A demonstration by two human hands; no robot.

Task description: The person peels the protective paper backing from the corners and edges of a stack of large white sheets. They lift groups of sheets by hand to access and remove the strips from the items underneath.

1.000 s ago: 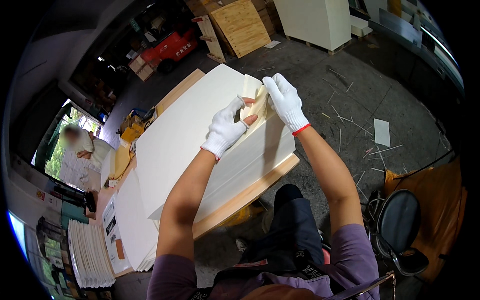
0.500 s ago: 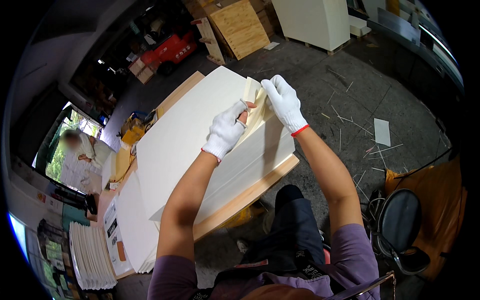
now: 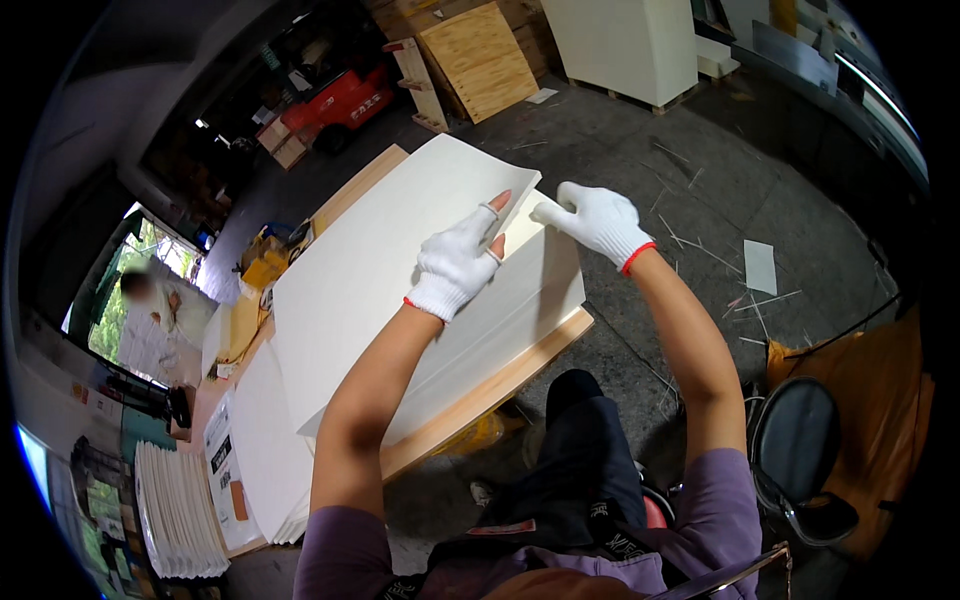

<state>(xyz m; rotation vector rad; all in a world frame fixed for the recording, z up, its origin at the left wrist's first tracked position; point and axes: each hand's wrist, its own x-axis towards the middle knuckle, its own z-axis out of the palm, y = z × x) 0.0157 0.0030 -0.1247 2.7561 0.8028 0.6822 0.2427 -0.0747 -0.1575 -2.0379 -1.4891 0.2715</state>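
A tall stack of large white paper sheets (image 3: 390, 240) rests on a wooden board (image 3: 490, 405) in front of me. My left hand (image 3: 455, 258), in a white knit glove that leaves the thumb and index fingertips bare, grips the stack's near edge. Its index finger lies on top of a raised layer of sheets and the thumb is at the layer's edge. That layer's right corner curls upward. Fully gloved, my right hand (image 3: 600, 225) is beside the right corner, thumb and fingers apart, with no paper visible in it. The thumb tip is close to the lower sheets; I cannot tell whether it touches.
Left of the stack are more white sheets (image 3: 260, 440), a bundled pile (image 3: 180, 510) and yellow items (image 3: 262, 265). A person (image 3: 165, 310) is at the far left. A black chair (image 3: 797, 430) stands at right. Paper strips (image 3: 765, 300) litter the floor. A red vehicle (image 3: 345, 100) is behind.
My right hand has moved right and slightly down, off the curled sheets. The bent, fanned corner has straightened into a raised layer under my left hand, which has barely shifted.
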